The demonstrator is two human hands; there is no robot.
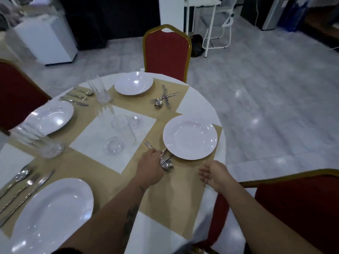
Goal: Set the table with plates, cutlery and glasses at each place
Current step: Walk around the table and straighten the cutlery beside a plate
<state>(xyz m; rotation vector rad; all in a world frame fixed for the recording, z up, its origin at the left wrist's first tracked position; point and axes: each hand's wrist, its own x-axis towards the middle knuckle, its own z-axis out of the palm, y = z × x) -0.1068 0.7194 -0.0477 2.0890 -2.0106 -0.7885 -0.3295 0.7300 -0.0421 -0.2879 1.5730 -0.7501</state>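
The round white table (200, 99) carries tan placemats and several white plates. My left hand (151, 170) is shut on a bundle of cutlery (166, 161) just beside the near-left rim of the right plate (190, 136). A spoon bowl and handles stick out of the fist. My right hand (213, 174) hovers open over the tan placemat (176, 197), palm turned left, holding nothing. The far plate (134, 83) has crossed cutlery (164, 98) to its right. Beside the left plate (52, 117) cutlery (77, 97) lies in a row. The near plate (53, 215) also has cutlery (23, 184) lined up.
Clear glasses stand at the table's middle (120, 133), far middle (100, 93) and left (39, 142). Red chairs with gold frames stand at the far side (167, 52), the left (16, 96) and the near right (297, 208). Grey floor lies to the right.
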